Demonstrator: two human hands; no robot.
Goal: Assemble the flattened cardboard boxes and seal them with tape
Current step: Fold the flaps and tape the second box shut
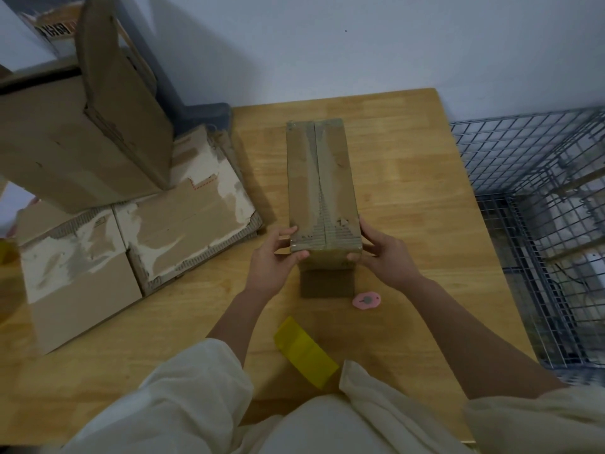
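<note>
Both hands curled on the near end of one long narrow cardboard box (320, 185): left hand (273, 260) gripping the near left corner, thumb up on the top face and fingers wrapped under the edge; right hand (381, 253) mirroring it on the near right corner, fingertips pressed against the end face. Far left, a heap of other cardboard boxes (98, 204), worn and matte, brown paper skin torn away in pale patches, corrugated fluting bared along the edges; uppermost, a tall open carton (82, 126) tilted on the pile, one flap standing up. Behind it a strip of dark print on a white label, too blurred to read. Centre, the held box lying lengthwise on the wooden desk (409, 178), far end pointing toward the wall, two top flaps meeting in a straight centre seam, surface scuffed grey with ribbed fluting laid bare near the hands. Just in front of the box, a small pink oval cutter (366, 300) with a grey centre, flat on the desk. Nearer the body, a yellow roll of tape (304, 350), blocky in this wide view, apart from the cutter. Desk of pale jointed planks, smooth and glossy, open wood on either side of the box and along the right. Beyond the right edge, a grey wire cage (537, 204) of square mesh, close against the desk. Cream sleeves at the bottom of the view.
</note>
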